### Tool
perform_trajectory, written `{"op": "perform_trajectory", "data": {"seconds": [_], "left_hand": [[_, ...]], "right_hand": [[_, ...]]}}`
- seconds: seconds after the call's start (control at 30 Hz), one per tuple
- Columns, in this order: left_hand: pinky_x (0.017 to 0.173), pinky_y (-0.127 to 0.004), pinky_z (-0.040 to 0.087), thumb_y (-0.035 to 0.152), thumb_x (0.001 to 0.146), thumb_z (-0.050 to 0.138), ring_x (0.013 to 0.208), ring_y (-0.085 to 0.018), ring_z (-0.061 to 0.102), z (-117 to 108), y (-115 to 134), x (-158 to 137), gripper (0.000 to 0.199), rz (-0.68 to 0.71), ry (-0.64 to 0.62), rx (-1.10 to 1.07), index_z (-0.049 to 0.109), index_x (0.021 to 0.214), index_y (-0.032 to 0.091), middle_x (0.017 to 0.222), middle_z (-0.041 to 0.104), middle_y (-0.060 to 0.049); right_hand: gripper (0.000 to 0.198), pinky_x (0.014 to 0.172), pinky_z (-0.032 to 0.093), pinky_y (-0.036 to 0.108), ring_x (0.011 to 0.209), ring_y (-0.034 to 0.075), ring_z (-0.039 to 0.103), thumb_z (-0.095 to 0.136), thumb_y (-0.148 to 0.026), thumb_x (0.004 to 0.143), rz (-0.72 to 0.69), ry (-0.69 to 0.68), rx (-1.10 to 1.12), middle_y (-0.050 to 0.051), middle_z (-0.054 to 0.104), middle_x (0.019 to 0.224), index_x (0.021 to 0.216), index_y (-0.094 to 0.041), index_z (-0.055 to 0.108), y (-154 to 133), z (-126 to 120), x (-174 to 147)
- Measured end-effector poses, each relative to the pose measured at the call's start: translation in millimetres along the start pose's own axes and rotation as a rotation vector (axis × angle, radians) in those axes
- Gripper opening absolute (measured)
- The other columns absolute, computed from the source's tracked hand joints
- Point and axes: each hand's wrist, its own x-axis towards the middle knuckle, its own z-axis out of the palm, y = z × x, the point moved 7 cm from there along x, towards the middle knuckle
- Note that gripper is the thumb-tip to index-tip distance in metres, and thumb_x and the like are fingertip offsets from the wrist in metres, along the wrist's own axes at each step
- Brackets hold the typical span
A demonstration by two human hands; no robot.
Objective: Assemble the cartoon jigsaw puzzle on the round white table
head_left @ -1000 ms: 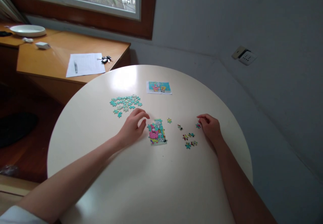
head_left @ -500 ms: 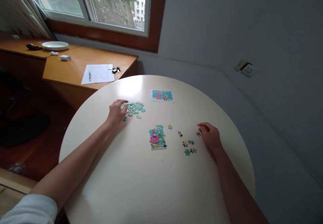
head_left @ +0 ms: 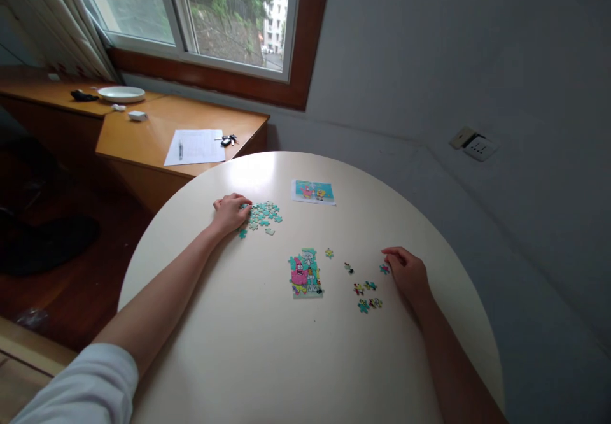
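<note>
White tabletop [head_left: 229,347]: left hand [head_left: 230,212] is at teal puzzle pieces [head_left: 265,212], right hand [head_left: 408,275] beside a pink piece [head_left: 384,270], fingers bent, any pinch unclear

Two hands [head_left: 231,212] [head_left: 408,275], one puzzle [head_left: 306,275], one picture [head_left: 314,191]

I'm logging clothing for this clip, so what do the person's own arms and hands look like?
The left arm has a short white sleeve with a loose hem and is bare below it. The right arm is bare as far as it shows, with no sleeve in view. The left hand and right hand look ungloved.
</note>
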Motion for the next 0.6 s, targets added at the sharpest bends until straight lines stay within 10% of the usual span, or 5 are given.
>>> {"op": "perform_trajectory", "data": {"seconds": [0.6], "left_hand": [[0.094,-0.046,0.027,0.028,0.079,0.055,0.108,-0.027,0.055,4.1,0.6,0.1,0.016,0.049,-0.061,0.011,0.07,0.081,0.023,0.101,0.069,-0.005]], "right_hand": [[0.032,0.059,0.044,0.032,0.057,0.019,0.059,0.048,-0.039,0.06,0.036,-0.008,-0.058,0.005,0.064,0.06,0.073,-0.017,0.068,-1.7,-0.2,-1.1]]}}
